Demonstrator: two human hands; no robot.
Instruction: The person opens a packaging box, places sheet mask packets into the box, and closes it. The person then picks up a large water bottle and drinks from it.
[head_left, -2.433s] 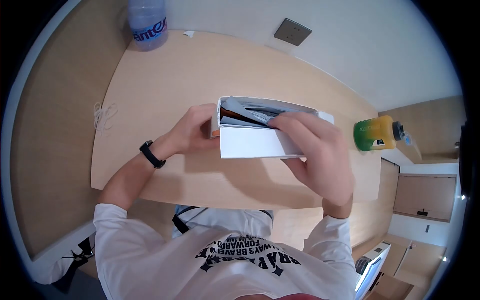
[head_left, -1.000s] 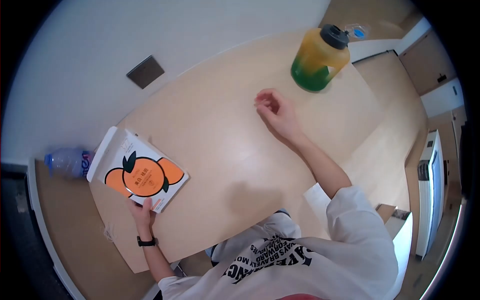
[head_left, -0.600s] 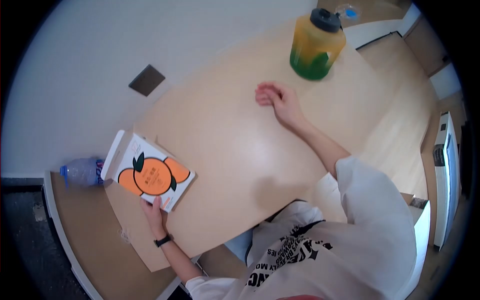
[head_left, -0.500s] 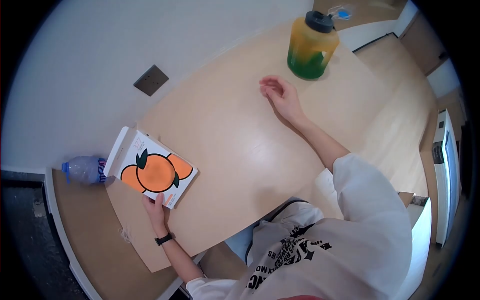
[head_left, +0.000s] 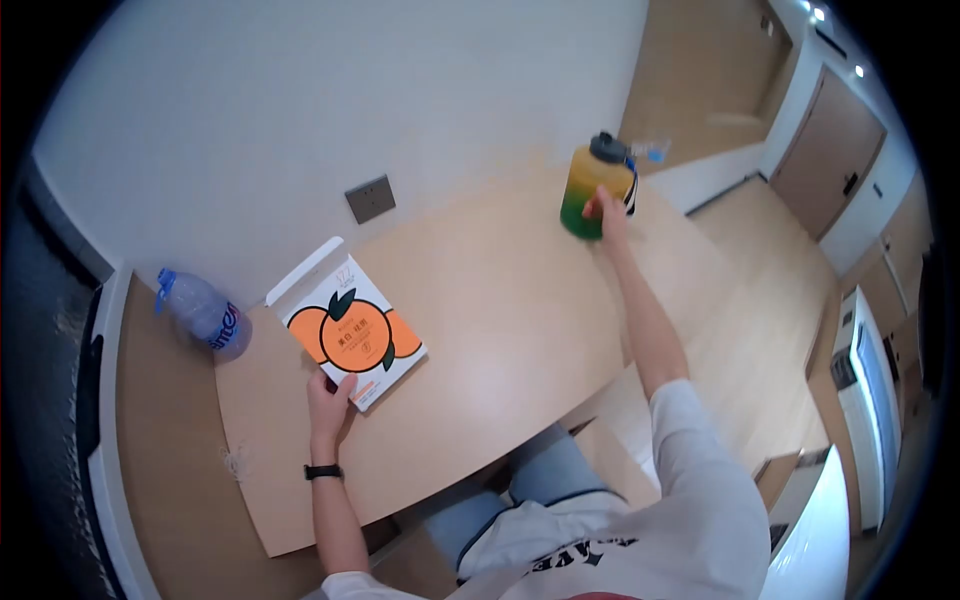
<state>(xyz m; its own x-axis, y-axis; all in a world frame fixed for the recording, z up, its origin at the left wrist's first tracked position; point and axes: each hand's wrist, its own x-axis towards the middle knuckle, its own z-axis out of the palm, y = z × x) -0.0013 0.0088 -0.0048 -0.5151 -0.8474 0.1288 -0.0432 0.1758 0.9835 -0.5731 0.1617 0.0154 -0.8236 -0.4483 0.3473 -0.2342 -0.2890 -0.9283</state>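
Observation:
A white box with an orange-fruit print (head_left: 357, 335) lies on the table, its end flap up at the far side. At its near left corner my left hand (head_left: 328, 398) is closed on the edge, thumb on top; a dark band circles the wrist. Across the table, toward the back right, stands a large yellow-and-green water jug (head_left: 580, 190) with a dark lid. My right hand (head_left: 607, 213) is at the jug's near side, its fingers curled around what looks like the handle; the hand hides part of this.
A clear water bottle with a blue cap (head_left: 205, 315) stands at the table's left end, by the wall. On that wall is a dark socket plate (head_left: 371, 199). A small pale tangle (head_left: 235, 462) lies near the table's left edge. A door (head_left: 830, 150) is far right.
My right hand has gone from hovering over the table to the jug and closed on it. The view has tilted up, showing more of the room. My left hand stays on the box.

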